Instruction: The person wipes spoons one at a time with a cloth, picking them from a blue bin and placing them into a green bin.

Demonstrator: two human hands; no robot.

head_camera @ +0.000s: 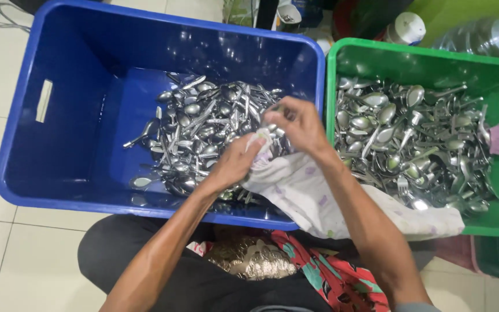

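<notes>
Left hand (235, 164) is gripping a soft cloth (319, 196); right hand (298, 124), at one o'clock, is pinching a stiff, slippery spoon (274, 110) by its handle.

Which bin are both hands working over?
The blue bin: left hand and right hand sit above its cutlery; the green bin lies beside them.

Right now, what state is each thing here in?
Blue bin: partly filled with a heap of cutlery.
Green bin: holds a fuller spread of spoons and forks.
White cloth: draped across both bins' front rims.
Left hand: gripping the cloth.
Right hand: pinching a cutlery piece.
</notes>
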